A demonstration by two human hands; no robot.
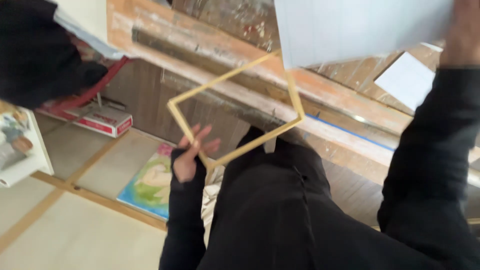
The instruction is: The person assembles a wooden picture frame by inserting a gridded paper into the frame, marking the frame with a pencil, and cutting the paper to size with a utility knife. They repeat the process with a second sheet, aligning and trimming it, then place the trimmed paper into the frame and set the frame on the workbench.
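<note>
A: The person's left hand (187, 157) pinches the lower corner of a thin wooden frame (235, 117), thumb and fingers closed on the slat while the fingertips fan out a little past it. The frame hangs in the air in front of the person's dark clothing, tilted so it reads as a diamond, just over the edge of the paint-stained workbench (350, 107).

B: And the right hand (462, 32)?

A: It is raised at the top right corner and grips the edge of a white sheet (360, 27). Only part of the hand shows, so how the fingers curl round the sheet cannot be told exactly; they are closed on it. The sheet covers the frame's upper right corner.

B: What would make bringing the two together go well, in that person's place?

A: Probably a firmer hold on the frame. A pinch at one corner lets so light a frame swing, so holding it level and squaring the sheet to its sides would likely help.

B: How does the frame look?

A: Pale yellowish wood, very slender slats, four mitred corners, open in the middle, no glass or backing visible. The picture is blurred, so finer detail is lost. Below on the floor lie a colourful picture book (147, 182) and a red and white box (102, 120).
</note>
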